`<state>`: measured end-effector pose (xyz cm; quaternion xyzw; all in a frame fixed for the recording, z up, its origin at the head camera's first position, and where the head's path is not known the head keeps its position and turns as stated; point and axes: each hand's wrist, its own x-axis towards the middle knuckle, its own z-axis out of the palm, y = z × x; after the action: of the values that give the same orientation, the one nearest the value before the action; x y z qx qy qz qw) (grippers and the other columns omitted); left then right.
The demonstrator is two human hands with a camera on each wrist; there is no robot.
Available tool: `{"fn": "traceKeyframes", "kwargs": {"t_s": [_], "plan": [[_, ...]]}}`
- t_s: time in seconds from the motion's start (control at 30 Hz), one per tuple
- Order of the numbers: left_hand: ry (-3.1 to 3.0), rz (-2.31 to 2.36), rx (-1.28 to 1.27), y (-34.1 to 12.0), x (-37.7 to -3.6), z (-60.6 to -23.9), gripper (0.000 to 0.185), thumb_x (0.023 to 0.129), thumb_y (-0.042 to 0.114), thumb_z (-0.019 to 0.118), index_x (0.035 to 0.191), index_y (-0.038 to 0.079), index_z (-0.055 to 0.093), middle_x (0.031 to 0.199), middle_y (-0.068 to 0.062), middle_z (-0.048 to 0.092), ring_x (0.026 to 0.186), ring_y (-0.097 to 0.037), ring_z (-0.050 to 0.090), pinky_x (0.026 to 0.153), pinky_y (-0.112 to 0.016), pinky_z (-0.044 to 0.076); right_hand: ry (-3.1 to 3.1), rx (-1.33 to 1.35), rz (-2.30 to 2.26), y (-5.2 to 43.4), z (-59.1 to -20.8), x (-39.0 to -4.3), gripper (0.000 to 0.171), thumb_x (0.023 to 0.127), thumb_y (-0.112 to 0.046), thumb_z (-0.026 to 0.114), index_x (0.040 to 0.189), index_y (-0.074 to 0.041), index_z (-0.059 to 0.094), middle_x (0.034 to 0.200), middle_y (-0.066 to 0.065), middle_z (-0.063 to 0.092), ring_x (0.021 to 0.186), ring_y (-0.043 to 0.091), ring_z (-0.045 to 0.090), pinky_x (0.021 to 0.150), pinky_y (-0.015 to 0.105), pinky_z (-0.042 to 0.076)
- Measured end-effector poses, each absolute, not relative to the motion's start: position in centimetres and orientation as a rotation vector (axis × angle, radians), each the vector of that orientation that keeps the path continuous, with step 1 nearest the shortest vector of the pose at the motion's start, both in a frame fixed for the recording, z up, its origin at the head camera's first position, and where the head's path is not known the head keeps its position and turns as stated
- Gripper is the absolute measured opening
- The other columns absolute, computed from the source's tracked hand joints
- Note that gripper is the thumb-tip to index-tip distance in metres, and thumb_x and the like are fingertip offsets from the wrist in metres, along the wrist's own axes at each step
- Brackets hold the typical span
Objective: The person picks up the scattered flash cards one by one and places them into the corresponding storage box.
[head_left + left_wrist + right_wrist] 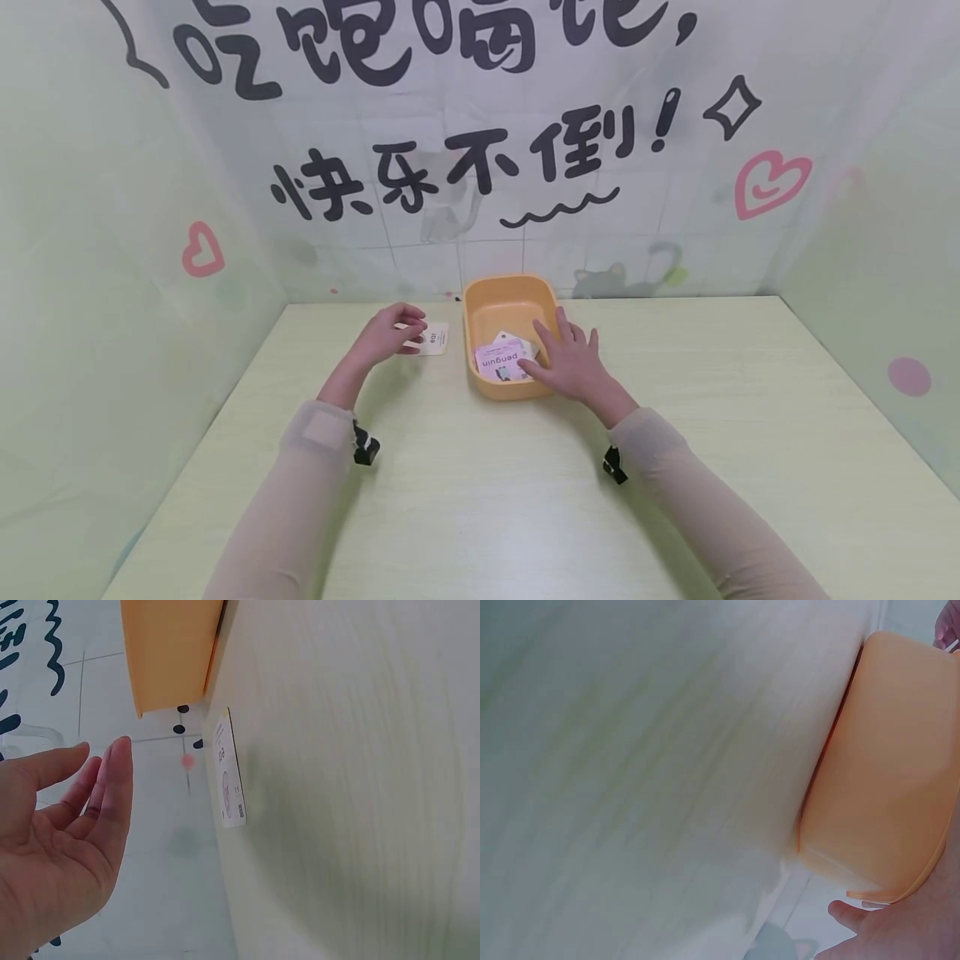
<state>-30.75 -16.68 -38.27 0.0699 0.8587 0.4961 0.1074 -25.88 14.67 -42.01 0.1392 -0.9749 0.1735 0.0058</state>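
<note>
In the head view my left hand hovers above a white printed card lying on the table, its fingers loosely bent. The left wrist view shows that hand apart from the card, with nothing between thumb and fingers. My right hand lies over the right rim of an orange plastic bin, fingers spread. Its thumb reaches inside, beside a pink card that reads "penguin". A white card shows partly from under the pink one.
The bin stands near the back edge of the pale wooden table. Behind it hangs a printed curtain with large black characters, and similar sheets close off both sides.
</note>
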Motion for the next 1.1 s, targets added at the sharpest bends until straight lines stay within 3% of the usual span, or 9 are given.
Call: {"fn": "traceKeyframes", "kwargs": {"t_s": [0.17, 0.37, 0.53, 0.67, 0.9, 1.1], "plan": [[2.555, 1.416, 0.205, -17.1, -31.5, -38.3, 0.040, 0.102, 0.008, 0.051, 0.138, -0.009, 0.044, 0.131, -0.027, 0.053, 0.118, -0.044, 0.061, 0.085, -0.033, 0.062, -3.056, 0.437, 0.538, 14.7, -42.0, -25.9, 0.084, 0.093, -0.061, 0.048, 0.158, -0.012, 0.027, 0.166, 0.026, 0.002, 0.145, 0.053, 0.025, 0.115, 0.079, 0.007], [2.645, 1.281, 0.221, -17.7, -32.4, -38.5, 0.038, 0.102, 0.011, 0.052, 0.135, -0.008, 0.048, 0.129, -0.025, 0.056, 0.116, -0.039, 0.061, 0.095, -0.039, 0.059, -3.040, 0.442, 0.545, 14.8, -41.9, -25.8, 0.083, 0.094, -0.061, 0.050, 0.157, -0.012, 0.029, 0.166, 0.026, 0.004, 0.145, 0.052, 0.027, 0.115, 0.078, 0.009], [2.745, 1.114, 0.303, -18.1, -33.1, -38.9, 0.035, 0.101, 0.011, 0.053, 0.131, -0.006, 0.052, 0.133, -0.027, 0.058, 0.125, -0.040, 0.055, 0.106, -0.049, 0.049, -3.036, 0.445, 0.555, 14.8, -41.8, -25.8, 0.082, 0.094, -0.060, 0.050, 0.157, -0.012, 0.029, 0.166, 0.026, 0.004, 0.145, 0.052, 0.027, 0.115, 0.078, 0.008], [2.790, 0.962, 0.296, -18.5, -33.9, -39.8, 0.040, 0.100, 0.011, 0.053, 0.137, -0.004, 0.049, 0.145, -0.027, 0.049, 0.137, -0.044, 0.043, 0.116, -0.056, 0.037, -3.039, 0.445, 0.561, 14.8, -41.7, -25.7, 0.082, 0.094, -0.060, 0.051, 0.157, -0.012, 0.029, 0.166, 0.025, 0.004, 0.145, 0.051, 0.027, 0.115, 0.078, 0.007], [2.811, 0.565, 0.362, -18.2, -35.0, -41.4, 0.055, 0.092, 0.003, 0.057, 0.145, -0.005, 0.044, 0.157, -0.028, 0.032, 0.147, -0.046, 0.028, 0.124, -0.056, 0.021, -3.043, 0.441, 0.564, 14.8, -41.7, -25.7, 0.083, 0.094, -0.060, 0.051, 0.158, -0.012, 0.028, 0.166, 0.025, 0.003, 0.145, 0.051, 0.026, 0.115, 0.078, 0.006], [2.792, 0.404, 0.435, -17.8, -35.0, -41.5, 0.052, 0.086, 0.005, 0.065, 0.135, -0.006, 0.053, 0.151, -0.029, 0.042, 0.141, -0.047, 0.038, 0.121, -0.057, 0.029, -3.042, 0.437, 0.549, 14.8, -41.9, -25.8, 0.083, 0.094, -0.060, 0.049, 0.158, -0.012, 0.028, 0.166, 0.026, 0.004, 0.145, 0.052, 0.026, 0.115, 0.078, 0.008]]}}
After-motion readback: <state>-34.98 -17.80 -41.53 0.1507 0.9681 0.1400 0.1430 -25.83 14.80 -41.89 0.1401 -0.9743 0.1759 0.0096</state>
